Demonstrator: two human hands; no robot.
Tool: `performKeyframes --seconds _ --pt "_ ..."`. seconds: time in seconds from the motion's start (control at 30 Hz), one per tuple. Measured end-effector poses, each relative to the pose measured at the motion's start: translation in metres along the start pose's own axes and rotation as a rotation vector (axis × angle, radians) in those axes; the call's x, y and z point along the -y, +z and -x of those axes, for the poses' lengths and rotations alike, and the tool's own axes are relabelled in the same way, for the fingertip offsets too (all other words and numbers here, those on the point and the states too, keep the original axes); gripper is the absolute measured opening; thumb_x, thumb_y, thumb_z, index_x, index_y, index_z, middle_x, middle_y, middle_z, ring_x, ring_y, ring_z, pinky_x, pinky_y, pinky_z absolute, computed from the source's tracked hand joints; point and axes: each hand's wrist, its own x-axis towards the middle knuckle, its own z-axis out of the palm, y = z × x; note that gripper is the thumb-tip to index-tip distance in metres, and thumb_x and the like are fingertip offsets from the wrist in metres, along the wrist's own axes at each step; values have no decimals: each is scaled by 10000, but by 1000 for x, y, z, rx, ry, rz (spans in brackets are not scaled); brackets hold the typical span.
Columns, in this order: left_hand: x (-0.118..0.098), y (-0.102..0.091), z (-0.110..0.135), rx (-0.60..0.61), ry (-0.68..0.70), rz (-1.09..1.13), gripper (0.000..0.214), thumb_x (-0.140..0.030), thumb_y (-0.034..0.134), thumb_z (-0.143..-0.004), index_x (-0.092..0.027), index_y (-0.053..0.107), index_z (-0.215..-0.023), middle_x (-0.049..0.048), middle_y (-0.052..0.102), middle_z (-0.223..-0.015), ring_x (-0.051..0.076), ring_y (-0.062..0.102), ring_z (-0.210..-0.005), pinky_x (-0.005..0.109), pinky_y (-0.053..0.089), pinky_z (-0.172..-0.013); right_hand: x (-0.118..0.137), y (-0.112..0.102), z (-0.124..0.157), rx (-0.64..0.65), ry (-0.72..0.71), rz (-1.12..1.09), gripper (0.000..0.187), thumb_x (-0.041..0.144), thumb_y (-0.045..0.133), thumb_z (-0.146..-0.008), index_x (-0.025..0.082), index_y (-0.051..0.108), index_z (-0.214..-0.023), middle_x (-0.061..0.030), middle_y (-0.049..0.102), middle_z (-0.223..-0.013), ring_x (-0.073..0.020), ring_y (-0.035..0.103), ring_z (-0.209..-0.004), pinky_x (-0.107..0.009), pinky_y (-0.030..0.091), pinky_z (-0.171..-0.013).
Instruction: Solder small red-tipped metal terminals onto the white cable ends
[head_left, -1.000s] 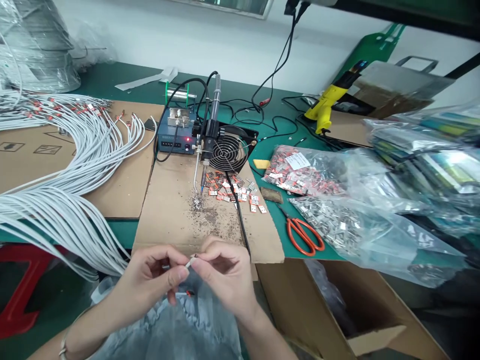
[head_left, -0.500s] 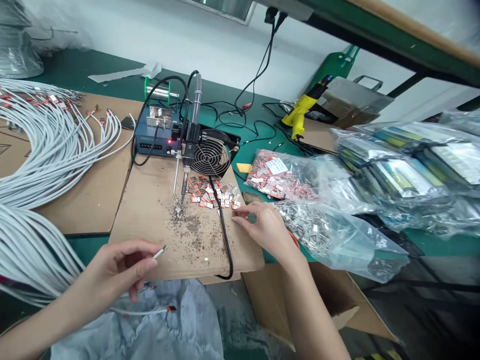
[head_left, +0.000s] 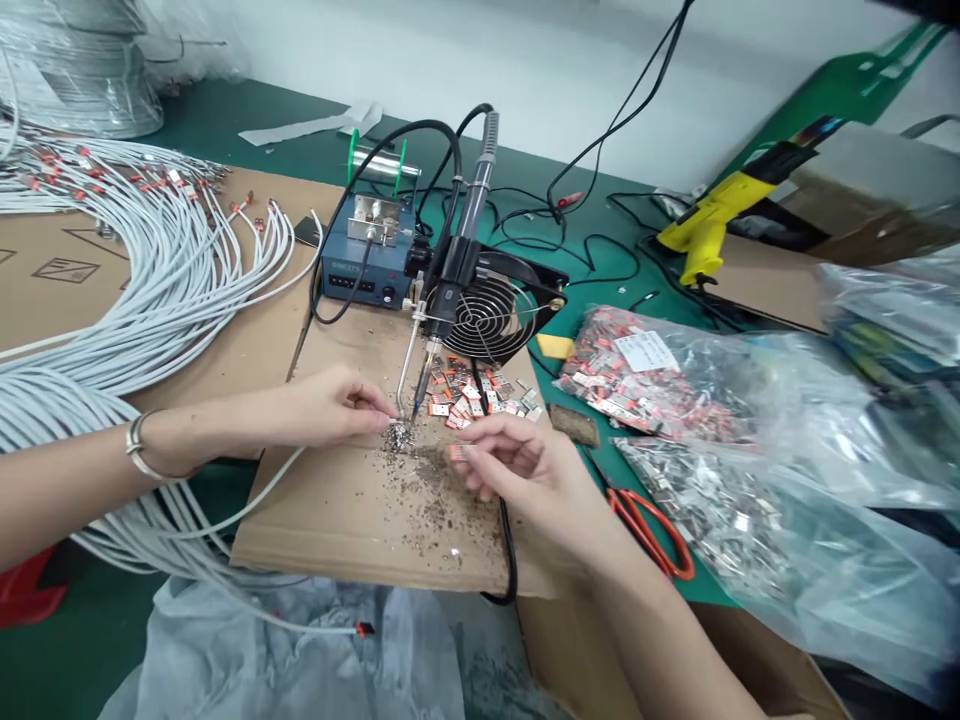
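My left hand (head_left: 349, 408) pinches a white cable (head_left: 271, 488), its end held beside the tip of the soldering iron (head_left: 459, 265). The iron is clamped upright in a stand, next to a thin metal guide tube (head_left: 409, 362). Below the tip lies a heap of solder bits (head_left: 398, 437). My right hand (head_left: 525, 465) is closed on a small orange-and-silver connector (head_left: 458, 453), just right of the heap. Behind it, loose orange and silver connectors (head_left: 469, 392) are scattered on the cardboard (head_left: 330, 520).
A blue soldering station (head_left: 349, 262) with a solder spool (head_left: 379, 166) and a black fan (head_left: 487, 315) stand behind. Bundled white cables (head_left: 172, 290) fill the left. Bags of orange connectors (head_left: 637, 375) and metal shells (head_left: 705, 500), red-handled scissors (head_left: 660, 535) and a yellow heat gun (head_left: 712, 225) are right.
My left hand has moved the cable end forward and right to the iron tip. My right hand has come back from the connector pile with a connector. The view has shifted.
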Motion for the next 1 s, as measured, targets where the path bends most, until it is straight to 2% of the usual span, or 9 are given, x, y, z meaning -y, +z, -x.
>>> performKeyframes --seconds 0.1,0.23,0.4,0.7,1.0 --pt "1 1 0 75 -23 94 167 -239 520 -802 -145 622 -710 -70 349 -496 51 256 -367 164 172 -332 2 19 -13 76 158 -198 176 251 677 -698 141 604 -815 -19 649 -661 -92 593 -532 -200 496 -482" --pt "4 1 5 124 -1 122 185 -253 483 -845 -119 609 -823 -69 387 -543 47 280 -385 152 204 -332 -1 27 -24 102 232 -305 212 235 719 -667 136 607 -817 -19 675 -662 -69 597 -506 -171 499 -479" --pt "4 1 3 179 44 118 199 -220 448 -867 -99 598 -819 -95 333 -480 51 256 -387 160 177 -343 -2 27 -25 113 258 -353 225 263 755 -648 150 619 -787 -16 685 -651 -66 595 -497 -157 491 -460" --pt "1 -1 3 178 104 27 255 -234 452 -865 -82 657 -881 -55 396 -591 67 294 -496 183 217 -419 -1 25 -25 102 262 -335 223 288 759 -651 161 633 -785 -6 663 -612 -74 569 -487 -168 464 -439" --pt "-2 -2 2 193 -11 142 230 -253 450 -881 -98 620 -880 -94 334 -503 42 242 -362 159 175 -317 -1 23 -24 87 265 -346 211 266 750 -654 160 628 -790 -11 682 -633 -68 563 -494 -165 452 -449"
